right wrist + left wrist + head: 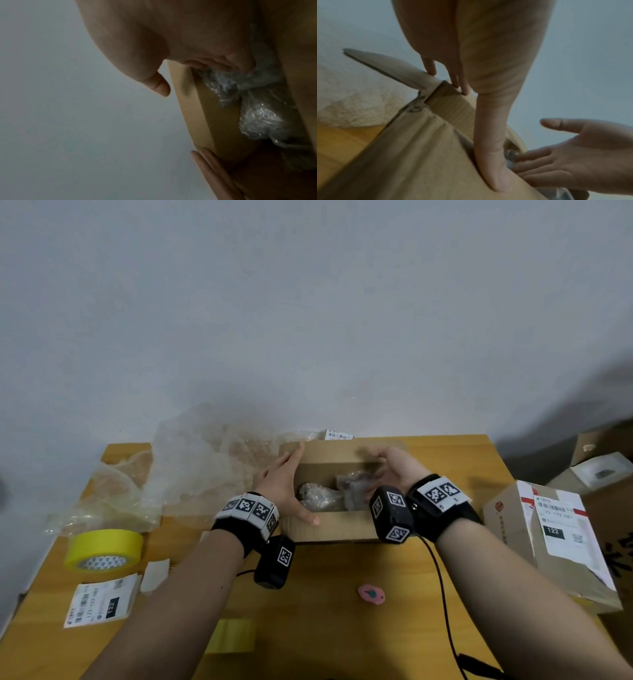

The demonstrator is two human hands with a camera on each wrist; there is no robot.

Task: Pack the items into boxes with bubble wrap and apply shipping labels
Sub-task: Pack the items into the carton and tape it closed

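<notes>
An open cardboard box (337, 530) stands mid-table. Two bubble-wrapped items (320, 498) (352, 484) lie inside it. My left hand (289, 481) lies flat along the box's left side, its straight fingers on the flaps at the far corner and its thumb on the near flap (412, 155). My right hand (388, 465) reaches over the box's right end. In the right wrist view its relaxed fingers touch one wrapped item (224, 81), while the other wrapped item (260, 121) lies free beside it. Neither hand grips anything.
A crumpled bubble wrap sheet (205, 460) lies left of the box. On the wooden table (342, 631) are a yellow tape roll (104, 549), a shipping label (99, 602), a tape strip (234, 635) and a pink object (371, 594). A labelled box (548, 542) stands at the right.
</notes>
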